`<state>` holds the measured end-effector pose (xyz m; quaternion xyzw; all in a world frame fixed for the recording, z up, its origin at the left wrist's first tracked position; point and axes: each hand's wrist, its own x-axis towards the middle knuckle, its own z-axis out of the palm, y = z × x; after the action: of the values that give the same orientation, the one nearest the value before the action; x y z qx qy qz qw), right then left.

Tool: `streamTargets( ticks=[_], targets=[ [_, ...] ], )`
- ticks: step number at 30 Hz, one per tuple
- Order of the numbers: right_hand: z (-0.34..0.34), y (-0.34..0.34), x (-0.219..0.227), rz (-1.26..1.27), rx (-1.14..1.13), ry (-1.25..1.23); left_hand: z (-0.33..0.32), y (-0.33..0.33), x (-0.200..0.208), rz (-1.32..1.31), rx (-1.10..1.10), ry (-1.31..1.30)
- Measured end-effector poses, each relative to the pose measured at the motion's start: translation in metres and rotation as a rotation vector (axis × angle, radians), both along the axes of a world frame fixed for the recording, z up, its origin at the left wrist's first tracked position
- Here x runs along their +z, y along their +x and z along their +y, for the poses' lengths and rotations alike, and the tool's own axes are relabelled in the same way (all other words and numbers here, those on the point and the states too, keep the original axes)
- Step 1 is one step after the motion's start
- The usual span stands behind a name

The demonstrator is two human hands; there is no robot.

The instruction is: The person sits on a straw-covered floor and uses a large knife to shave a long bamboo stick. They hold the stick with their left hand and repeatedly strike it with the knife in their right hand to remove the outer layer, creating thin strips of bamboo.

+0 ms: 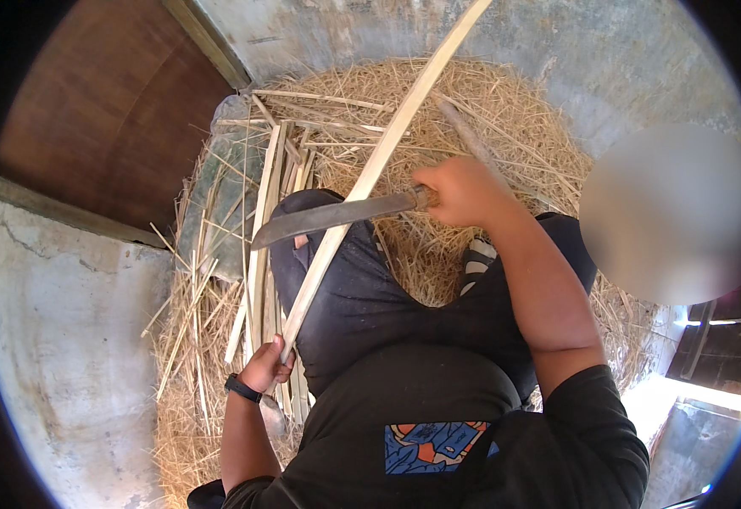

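Note:
A long pale strip of split wood or bamboo [387,140] slants across my left thigh, running from lower left up past the top of the view. Around its lower end my left hand [269,366] is closed, a black band on the wrist. In my right hand [464,193] is the handle of a machete [337,218] with a long, dark, worn blade. The blade lies across the strip just above my left knee, its tip pointing left. Whether the edge has cut into the strip I cannot tell.
Several more pale strips [262,229] lie along my left leg. Straw and shavings [523,110] cover the ground. A round stick [464,127] lies beyond my right hand. Concrete walls [65,339] and a brown panel [108,110] stand close by. A blurred disc hides part of the right side.

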<state>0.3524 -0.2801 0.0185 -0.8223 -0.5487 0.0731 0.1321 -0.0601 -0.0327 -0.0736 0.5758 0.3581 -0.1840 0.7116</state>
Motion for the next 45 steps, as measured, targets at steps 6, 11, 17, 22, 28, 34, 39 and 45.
streamTargets(
  ticks=[6, 11, 17, 22, 28, 34, 39, 45],
  targets=[
    [-0.013, 0.028, -0.010, 0.166, -0.346, 0.188, 0.000, 0.004, 0.002, 0.017, 0.010, -0.019],
    [-0.004, 0.014, -0.018, 0.031, -0.058, 0.216, 0.004, 0.002, -0.005, -0.031, -0.009, -0.072],
    [-0.009, 0.043, -0.046, 0.172, -0.418, 0.377, 0.002, 0.006, 0.001, 0.012, 0.015, -0.144],
    [-0.007, 0.029, -0.038, 0.181, -0.313, 0.371, -0.002, 0.004, -0.003, -0.022, 0.022, -0.108],
    [0.006, 0.007, -0.022, -0.039, -0.022, 0.078, -0.001, 0.003, 0.000, -0.024, -0.001, -0.070],
    [-0.009, 0.047, -0.044, 0.278, -0.434, 0.372, -0.006, 0.004, 0.006, -0.006, 0.016, -0.110],
    [-0.003, 0.015, -0.029, 0.281, -0.183, 0.206, -0.003, 0.006, 0.000, -0.011, -0.004, -0.074],
    [0.005, 0.002, -0.025, 0.024, 0.152, 0.175, -0.004, 0.003, 0.000, -0.037, -0.004, -0.055]
  ],
)
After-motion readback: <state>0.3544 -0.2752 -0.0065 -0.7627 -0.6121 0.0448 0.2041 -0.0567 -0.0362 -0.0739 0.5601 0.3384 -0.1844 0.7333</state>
